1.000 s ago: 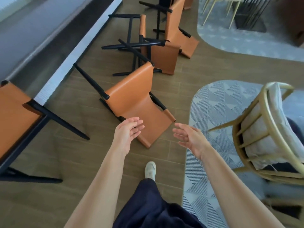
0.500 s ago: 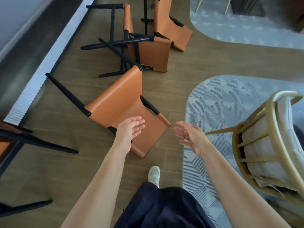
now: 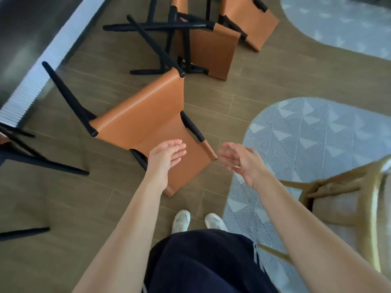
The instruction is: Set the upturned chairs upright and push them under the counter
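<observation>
We look down on a wood-plank floor (image 3: 275, 81) where the nearest upturned chair (image 3: 146, 115) lies tipped over just ahead of our white shoes (image 3: 181, 220). Its tan leather seat and back face up at us, and its black legs point away toward the bench (image 3: 42, 66), whose white ribbed edge runs along the upper left. Our left grip (image 3: 163, 159) is spread, fingers straight and close together, and it holds nothing. It hovers over the lower part of the chair's leather back, and we cannot tell whether it touches the leather. Our right grip (image 3: 243, 163) is also spread, palm turned inward and fingers loosely fanned, and it is empty. It sits just beside the chair's near corner, apart from it. Beyond this chair a second upturned chair (image 3: 211, 51) lies on its side with its black legs crossing the first chair's leg. A third chair (image 3: 251, 15) lies just behind that one at the top edge. At the far left edge the black legs of another chair (image 3: 31, 161) reach into view. On the right, a grey patterned rug (image 3: 306, 134) covers the floor, and a pale wooden armchair (image 3: 338, 187) with a cushion stands on it near our right forearm. Dark trousers (image 3: 201, 261) fill the bottom centre.
</observation>
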A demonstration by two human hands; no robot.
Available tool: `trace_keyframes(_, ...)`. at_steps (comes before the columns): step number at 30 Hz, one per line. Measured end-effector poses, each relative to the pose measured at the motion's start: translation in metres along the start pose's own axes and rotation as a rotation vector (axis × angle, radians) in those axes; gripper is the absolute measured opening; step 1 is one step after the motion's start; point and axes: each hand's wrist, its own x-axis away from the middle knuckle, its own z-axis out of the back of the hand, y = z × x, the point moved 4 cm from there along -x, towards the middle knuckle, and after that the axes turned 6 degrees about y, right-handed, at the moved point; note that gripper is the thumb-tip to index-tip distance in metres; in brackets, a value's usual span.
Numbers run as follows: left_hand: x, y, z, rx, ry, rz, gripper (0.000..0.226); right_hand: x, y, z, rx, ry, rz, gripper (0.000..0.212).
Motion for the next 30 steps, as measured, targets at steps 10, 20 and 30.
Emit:
trace_keyframes(10, -0.041, -0.090, -0.028, 0.047, 0.111, 0.075, 0.017, -0.074, 0.036, 0.023, 0.068, -0.069, -0.067, 0.016)
trace_keyframes(20, -0.156, -0.209, -0.036, -0.086, 0.113, 0.067, 0.011, -0.204, 0.139, -0.007, 0.088, -0.047, -0.060, 0.027)
trace_keyframes(30, -0.279, -0.322, -0.021, -0.241, 0.135, 0.004, 0.014, -0.334, 0.258, -0.045, 0.068, -0.051, -0.106, 0.020)
